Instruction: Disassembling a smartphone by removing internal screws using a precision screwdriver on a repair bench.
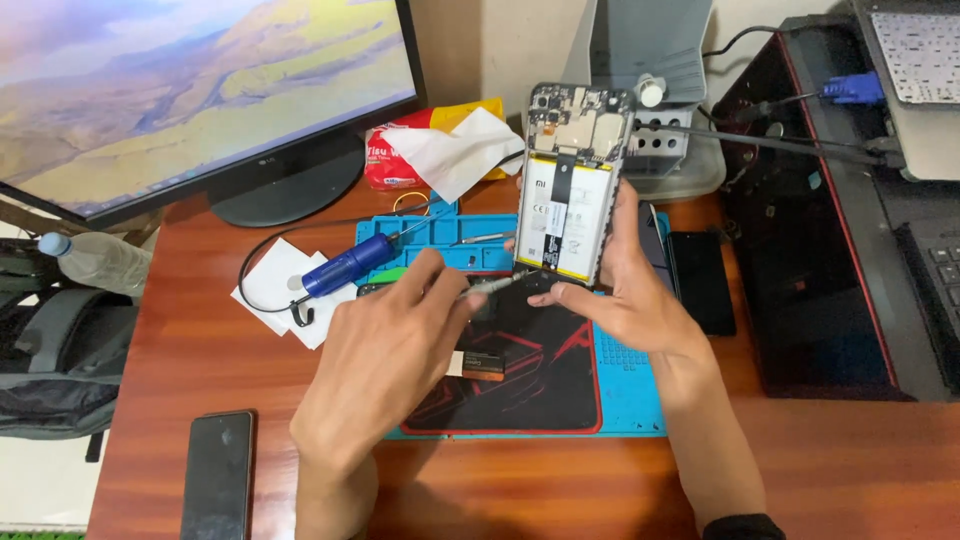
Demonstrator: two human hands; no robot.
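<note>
My right hand holds an opened phone upright, back cover off, so its white battery and circuit board face me. My left hand grips a thin metal tool whose tip touches the phone's bottom edge. Both hands hover over a black and red mat that lies on a blue repair mat on the wooden desk.
A blue screwdriver rests at the blue mat's left. A dark phone lies at the desk's front left, another black phone to the right. A monitor, a tissue pack and a water bottle stand behind.
</note>
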